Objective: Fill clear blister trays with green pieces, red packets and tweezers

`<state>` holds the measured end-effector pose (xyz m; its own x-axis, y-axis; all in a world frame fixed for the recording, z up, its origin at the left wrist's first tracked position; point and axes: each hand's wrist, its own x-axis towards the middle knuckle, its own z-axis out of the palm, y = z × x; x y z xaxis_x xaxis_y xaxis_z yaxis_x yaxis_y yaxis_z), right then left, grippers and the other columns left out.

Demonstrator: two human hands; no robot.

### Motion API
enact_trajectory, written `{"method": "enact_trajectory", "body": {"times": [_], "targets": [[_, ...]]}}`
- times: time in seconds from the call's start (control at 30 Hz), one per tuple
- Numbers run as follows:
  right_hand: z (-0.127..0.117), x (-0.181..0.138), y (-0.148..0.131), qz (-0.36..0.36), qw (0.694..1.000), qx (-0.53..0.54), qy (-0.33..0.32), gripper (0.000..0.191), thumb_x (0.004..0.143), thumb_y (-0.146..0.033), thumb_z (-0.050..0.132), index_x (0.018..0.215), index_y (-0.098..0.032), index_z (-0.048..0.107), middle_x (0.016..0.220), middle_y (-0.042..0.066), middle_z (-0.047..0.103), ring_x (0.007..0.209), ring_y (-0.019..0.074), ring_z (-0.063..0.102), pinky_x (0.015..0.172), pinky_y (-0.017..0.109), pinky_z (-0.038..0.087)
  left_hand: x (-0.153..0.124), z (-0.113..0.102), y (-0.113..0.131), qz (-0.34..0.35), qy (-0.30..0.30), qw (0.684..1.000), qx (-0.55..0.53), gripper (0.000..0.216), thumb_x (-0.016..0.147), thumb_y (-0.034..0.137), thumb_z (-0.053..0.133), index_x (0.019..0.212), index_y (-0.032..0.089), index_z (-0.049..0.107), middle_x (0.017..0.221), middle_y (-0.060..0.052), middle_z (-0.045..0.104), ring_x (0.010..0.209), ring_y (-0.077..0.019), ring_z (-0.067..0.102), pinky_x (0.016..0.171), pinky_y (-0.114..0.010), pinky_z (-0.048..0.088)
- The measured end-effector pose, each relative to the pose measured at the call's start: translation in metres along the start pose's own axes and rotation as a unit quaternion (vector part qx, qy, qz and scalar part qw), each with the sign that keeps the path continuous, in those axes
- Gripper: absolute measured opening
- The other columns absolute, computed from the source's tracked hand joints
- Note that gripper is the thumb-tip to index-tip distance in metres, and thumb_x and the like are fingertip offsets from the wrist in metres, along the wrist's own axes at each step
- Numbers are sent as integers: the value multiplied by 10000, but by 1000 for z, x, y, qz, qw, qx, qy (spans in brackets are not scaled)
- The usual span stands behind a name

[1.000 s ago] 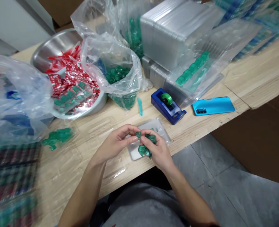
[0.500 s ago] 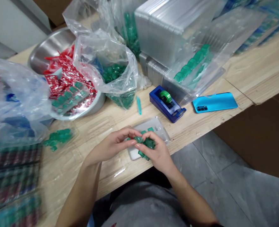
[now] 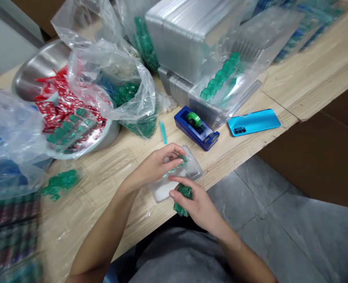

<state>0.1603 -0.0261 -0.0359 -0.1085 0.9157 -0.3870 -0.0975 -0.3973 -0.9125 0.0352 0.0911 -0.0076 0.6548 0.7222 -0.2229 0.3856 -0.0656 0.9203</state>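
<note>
My left hand (image 3: 159,163) pinches a small green translucent piece (image 3: 183,159) over the far part of a shallow clear plastic tray (image 3: 161,192). Several more green pieces sit in the tray below those fingers, partly hidden by the hand. Closer to my body, my right hand (image 3: 199,202) curls around a clump of green translucent pieces (image 3: 182,201) at the tray's near side. Its thumb and forefinger are apart at the tips, while the palm and other fingers hold the clump.
Beyond the tray stand a blue tape dispenser (image 3: 196,129) and a teal stick (image 3: 163,133). A blue phone (image 3: 254,122) lies to the right. Stacked clear trays (image 3: 179,43), an open bag of green pieces (image 3: 132,102) and a metal bowl (image 3: 29,76) of red packets are behind. Loose green pieces (image 3: 62,182) lie left.
My hands have moved apart. The left one has gone out over the tray's far part with a green piece; the right has drawn back toward my body with the clump. The camera view has shifted.
</note>
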Motion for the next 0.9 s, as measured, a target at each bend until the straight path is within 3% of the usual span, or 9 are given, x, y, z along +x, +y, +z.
{"method": "enact_trajectory", "body": {"times": [0.23, 0.37, 0.5, 0.63, 0.77, 0.9], "targets": [[7, -1, 2, 6, 999, -8, -36, 385, 809, -395, 610, 1117, -182, 698, 958, 54, 709, 883, 183, 625, 856, 327, 474, 22, 9, -2, -16, -49, 996, 70, 133, 860, 213, 526, 963, 196, 609, 997, -16, 679, 905, -149, 632, 828, -299, 511], [4, 0, 0, -3, 999, 1, -32, 363, 813, -385, 613, 1101, -182, 698, 1042, 60, 723, 961, 187, 641, 916, 327, 471, 27, 7, -7, -7, -18, 993, 112, 142, 889, 216, 502, 932, 189, 634, 986, -37, 650, 925, -163, 621, 826, -307, 508], [2, 1, 2, 2, 1000, -5, -29, 377, 812, -394, 619, 1104, -168, 696, 994, 70, 722, 917, 193, 639, 856, 330, 492, 21, 9, -10, 53, 9, 988, 145, 152, 922, 206, 494, 915, 194, 645, 999, -44, 639, 998, -167, 614, 917, -324, 490], [1, 3, 6, 1, 999, 8, -31, 352, 807, -404, 633, 1075, -186, 703, 968, 57, 717, 888, 186, 630, 848, 339, 487, 14, 13, -12, 70, 11, 980, 187, 122, 917, 155, 521, 981, 188, 620, 996, -39, 655, 946, -160, 627, 870, -307, 509], [2, 4, 9, 1, 999, 16, -30, 344, 787, -405, 639, 1038, -179, 703, 864, 40, 694, 773, 165, 603, 783, 331, 479, 13, 18, -13, 88, 24, 948, 305, 127, 936, 158, 505, 988, 178, 619, 983, -56, 678, 969, -201, 627, 908, -372, 503], [2, 4, 11, 3, 999, 25, -25, 327, 766, -390, 649, 1007, -173, 695, 765, 13, 654, 664, 136, 554, 698, 302, 458, 11, 22, -10, 108, -14, 919, 379, 223, 960, 154, 445, 1105, 147, 615, 1054, -100, 673, 1006, -241, 624, 896, -406, 517]]}}
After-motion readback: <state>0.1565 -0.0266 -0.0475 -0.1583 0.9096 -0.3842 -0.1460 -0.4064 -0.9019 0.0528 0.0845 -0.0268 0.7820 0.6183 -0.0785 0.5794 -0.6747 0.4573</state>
